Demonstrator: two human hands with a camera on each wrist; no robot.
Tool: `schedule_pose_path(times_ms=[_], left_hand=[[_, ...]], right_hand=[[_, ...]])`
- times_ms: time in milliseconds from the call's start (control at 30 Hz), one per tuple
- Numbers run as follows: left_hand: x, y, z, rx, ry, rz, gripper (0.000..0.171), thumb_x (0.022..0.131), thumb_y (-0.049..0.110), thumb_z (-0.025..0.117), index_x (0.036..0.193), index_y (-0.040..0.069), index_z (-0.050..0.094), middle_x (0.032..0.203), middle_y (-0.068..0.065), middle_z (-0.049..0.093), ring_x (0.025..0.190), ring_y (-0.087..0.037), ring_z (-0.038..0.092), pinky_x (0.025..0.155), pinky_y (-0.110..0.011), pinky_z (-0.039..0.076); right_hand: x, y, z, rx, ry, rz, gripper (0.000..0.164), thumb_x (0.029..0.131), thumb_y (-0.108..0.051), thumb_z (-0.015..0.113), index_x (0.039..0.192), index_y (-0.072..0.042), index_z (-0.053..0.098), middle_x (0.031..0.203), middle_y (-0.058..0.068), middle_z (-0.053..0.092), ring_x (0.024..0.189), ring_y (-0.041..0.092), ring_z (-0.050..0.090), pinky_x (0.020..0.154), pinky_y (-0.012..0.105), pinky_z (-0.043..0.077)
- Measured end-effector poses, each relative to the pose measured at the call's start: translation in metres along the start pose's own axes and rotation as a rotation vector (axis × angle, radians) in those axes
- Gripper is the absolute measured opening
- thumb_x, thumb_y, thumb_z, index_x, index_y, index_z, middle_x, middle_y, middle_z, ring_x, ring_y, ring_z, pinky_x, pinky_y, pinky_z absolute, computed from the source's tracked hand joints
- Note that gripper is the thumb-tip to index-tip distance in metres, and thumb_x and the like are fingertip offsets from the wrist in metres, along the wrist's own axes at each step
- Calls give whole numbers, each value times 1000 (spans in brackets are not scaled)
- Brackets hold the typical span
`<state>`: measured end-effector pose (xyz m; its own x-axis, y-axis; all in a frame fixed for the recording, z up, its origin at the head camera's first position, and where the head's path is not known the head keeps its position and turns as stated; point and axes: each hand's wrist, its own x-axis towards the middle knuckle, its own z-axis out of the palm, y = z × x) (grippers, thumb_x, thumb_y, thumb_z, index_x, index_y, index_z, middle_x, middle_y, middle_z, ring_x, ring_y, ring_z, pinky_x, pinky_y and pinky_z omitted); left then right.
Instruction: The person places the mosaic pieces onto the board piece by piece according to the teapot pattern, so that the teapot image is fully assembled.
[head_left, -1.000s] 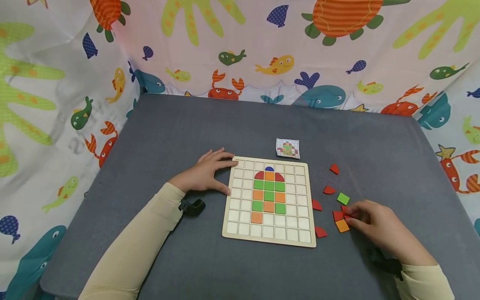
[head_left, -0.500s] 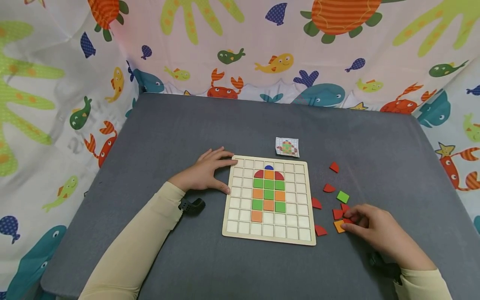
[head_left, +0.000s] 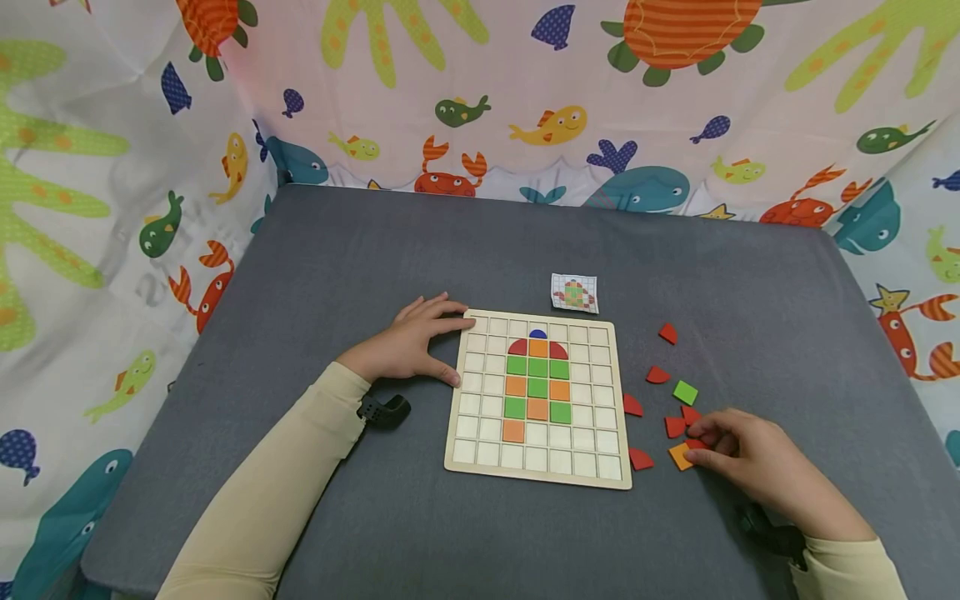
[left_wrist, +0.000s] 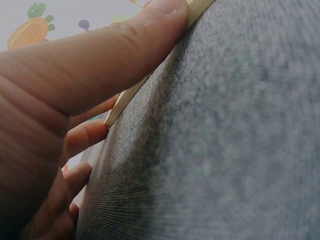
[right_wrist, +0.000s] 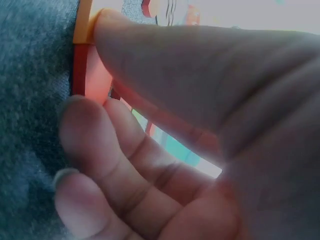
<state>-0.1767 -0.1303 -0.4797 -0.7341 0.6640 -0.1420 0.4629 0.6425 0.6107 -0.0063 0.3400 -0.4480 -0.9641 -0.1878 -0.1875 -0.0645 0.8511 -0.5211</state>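
My left hand (head_left: pixel 408 342) rests at the left side of a pale wooden grid board (head_left: pixel 457 417), its thumb against the left edge and its forefinger on the upper left corner. In the left wrist view the thumb (left_wrist: pixel 125 50) lies along the board's rim. Green, orange, red and blue tiles sit in the board's middle cells. To the right of the board, my right hand (head_left: pixel 750 462) pinches a red tile (head_left: pixel 696 444) and an orange square tile (head_left: pixel 679 455). In the right wrist view the thumb touches the orange tile (right_wrist: pixel 85 22), with the red tile (right_wrist: pixel 95 75) between thumb and fingers.
Several red tiles (head_left: pixel 658 375) and a green square tile (head_left: pixel 685 392) lie right of the board. A small pattern card (head_left: pixel 574 293) lies behind it. A sea-animal curtain (head_left: pixel 510 92) hangs around the grey table (head_left: pixel 360 242).
The orange tile has shifted slightly left and turned a little, and my right thumb has moved slightly against it. My left hand and the board have stayed in place.
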Motion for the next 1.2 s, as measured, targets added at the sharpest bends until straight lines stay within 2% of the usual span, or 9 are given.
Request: schedule_pose_path(times_ms=[267,367,500,600,867,1067,1200], left_hand=[[0,0,-1,-1,4,-2,99,75,49,94,159,20,50,168,-4,35,164,-27,8,131,-51,-4],[0,0,0,-2,4,-3,99,75,48,94,159,20,50,168,-3,35,164,-27,8,131,-51,-4],[-1,-1,0,-2,1,-2,99,75,49,94,159,20,49,169,-3,35,164,-27,7,131,-51,-4],[-1,0,0,-4,2,-4,99,75,48,94,159,20,49,168,-3,35,164,-27,7,131,-52,-4],[-2,1,0,-9,-5,-3,98,77,48,93,160,20,49,169,-3,34,164,-27,8,131,-51,-4],[-1,0,0,-4,-4,2,99,76,48,93,160,20,49,169,-3,34,164,-27,7,131,-52,-4],[-1,-2,0,2,-3,9,99,76,49,93,159,20,49,169,-3,34,164,-27,7,131,-52,-5]], right_hand=[[5,-2,-5,-14,48,-1,20,90,-19,86,104,-8,76,88,-2,68,63,3,54,55,25,46],[11,-1,-8,-34,91,-5,25,93,-19,83,111,-4,75,92,2,69,63,4,53,54,26,45],[22,3,-11,-70,125,-14,40,94,-21,82,125,2,70,103,12,68,67,7,54,54,26,45],[29,6,-12,-89,125,-17,41,95,-22,81,126,3,70,102,13,65,67,10,51,52,26,43],[40,7,-11,-107,126,-6,26,92,-18,83,110,0,77,98,10,66,67,13,50,54,26,43],[46,1,-14,-61,83,43,22,91,-17,83,106,-3,74,88,4,69,64,14,53,52,26,44],[48,-8,-15,-40,74,34,17,93,-18,82,104,-6,74,85,1,71,63,12,56,53,26,47]])
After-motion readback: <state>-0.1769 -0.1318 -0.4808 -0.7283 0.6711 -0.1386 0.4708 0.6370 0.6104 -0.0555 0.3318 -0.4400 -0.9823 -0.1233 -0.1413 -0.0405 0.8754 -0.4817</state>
